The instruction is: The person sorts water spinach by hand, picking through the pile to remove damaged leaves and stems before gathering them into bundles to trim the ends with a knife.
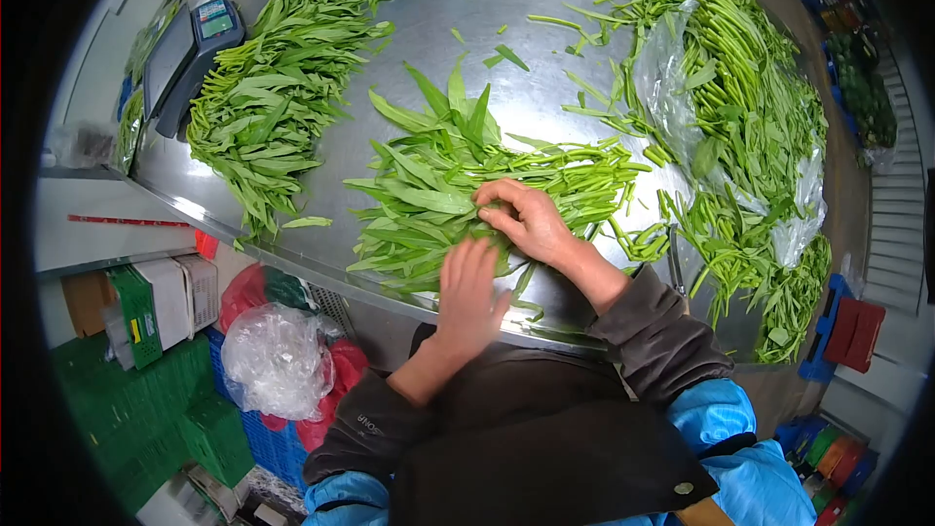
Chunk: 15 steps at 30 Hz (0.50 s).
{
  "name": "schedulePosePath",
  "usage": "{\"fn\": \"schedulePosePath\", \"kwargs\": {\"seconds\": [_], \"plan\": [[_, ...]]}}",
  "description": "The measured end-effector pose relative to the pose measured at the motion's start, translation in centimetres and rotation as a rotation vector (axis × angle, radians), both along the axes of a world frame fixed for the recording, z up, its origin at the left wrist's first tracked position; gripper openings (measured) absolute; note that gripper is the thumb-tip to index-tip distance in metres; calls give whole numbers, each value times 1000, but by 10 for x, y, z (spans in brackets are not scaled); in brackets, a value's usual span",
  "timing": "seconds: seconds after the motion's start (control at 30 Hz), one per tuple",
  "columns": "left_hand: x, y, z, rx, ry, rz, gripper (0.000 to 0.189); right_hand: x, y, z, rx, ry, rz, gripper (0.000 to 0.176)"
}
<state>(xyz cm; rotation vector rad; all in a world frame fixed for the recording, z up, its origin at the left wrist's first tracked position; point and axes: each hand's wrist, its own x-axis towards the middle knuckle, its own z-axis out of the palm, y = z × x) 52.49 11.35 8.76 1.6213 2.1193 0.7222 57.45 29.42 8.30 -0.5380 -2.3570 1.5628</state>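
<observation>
A loose bunch of water spinach [419, 190] lies on the metal table in front of me, leaves to the left and cut stems to the right. My right hand [529, 221] rests on the middle of this bunch, thumb and fingers curled together on its greens. Just below it, my left hand [467, 297] lies along the near edge of the leaves, its fingers stretched out and slightly blurred. Beside my right sleeve is a slim metal tool [675, 258], partly covered. Short stem pieces [638, 245] are scattered near the cut ends.
More greens [278, 102] form a long row at the left, near a scale [200, 58]. A big heap [745, 88] with clear plastic [670, 78] covers the right. Below the table's left edge stand a blue crate [268, 448], a clear plastic bag [278, 358] and green crates [107, 399].
</observation>
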Motion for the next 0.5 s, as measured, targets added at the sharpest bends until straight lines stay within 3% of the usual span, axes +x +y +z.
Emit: {"fn": "schedulePosePath", "kwargs": {"seconds": [0.1, 0.2, 0.27, 0.33, 0.47, 0.5], "plan": [[-15, 10, 4, 156, 83, 180, 72, 1, 2, 4, -167, -166, -31, 18], [-18, 15, 6, 123, 72, 227, 75, -1, 0, 3, -227, -37, -50, 21], [-16, 15, 7, 99, 64, 197, 77, 0, 1, 9, -206, -78, -29, 24], [-11, 14, 8, 91, 68, 210, 79, 2, 2, 10, 18, 63, 56, 24], [-9, 7, 7, 100, 75, 258, 80, 3, 5, -12, -204, 241, -147, 17], [-7, 4, 5, 86, 17, 287, 81, 5, 9, -3, -390, 89, -153, 15]]}}
